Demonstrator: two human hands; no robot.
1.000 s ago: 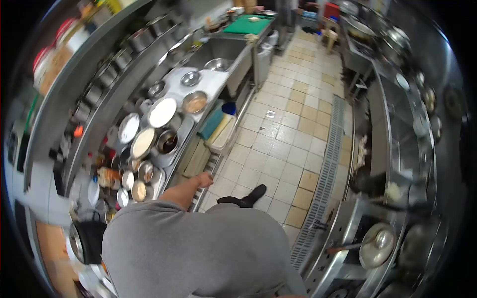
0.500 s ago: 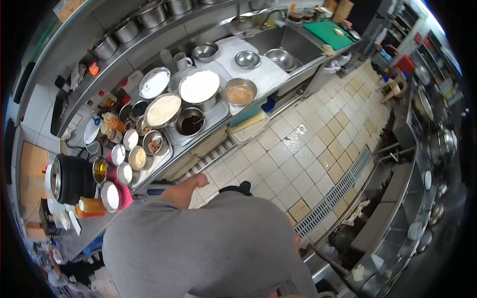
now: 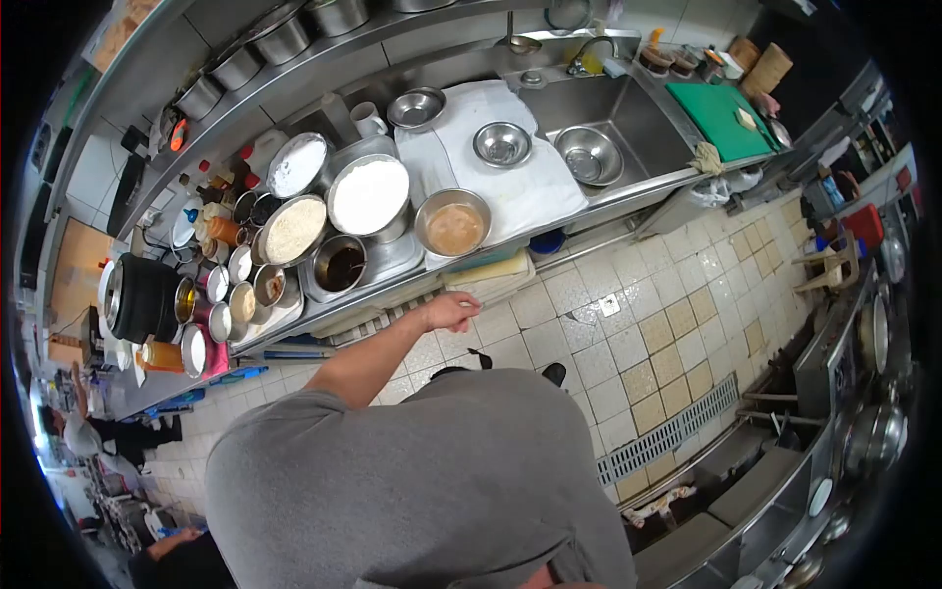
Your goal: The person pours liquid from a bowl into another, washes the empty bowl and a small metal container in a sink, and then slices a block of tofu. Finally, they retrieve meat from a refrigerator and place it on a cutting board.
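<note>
My left hand (image 3: 451, 311) hangs over the floor just off the counter's front edge, with nothing visible in it. Its fingers are loosely bent and partly spread. Nearest to it on the counter is a steel bowl of light brown liquid (image 3: 455, 224). To the left of that bowl sit a small pot of dark sauce (image 3: 340, 264), a large bowl of white powder (image 3: 370, 196) and a bowl of pale crumbs (image 3: 293, 232). My right hand is out of sight.
A white cloth (image 3: 549, 187) bears steel bowls beside the sink (image 3: 628, 108). Further right lies a green cutting board (image 3: 721, 123). Stove equipment (image 3: 785, 491) lines the right side, past a floor drain (image 3: 672, 427). Other people (image 3: 186, 560) stand at the far left.
The view has turned and shifted toward the sink. My left arm has stretched out, bringing the hand nearer the bowl of brown liquid. The counter items look unmoved.
</note>
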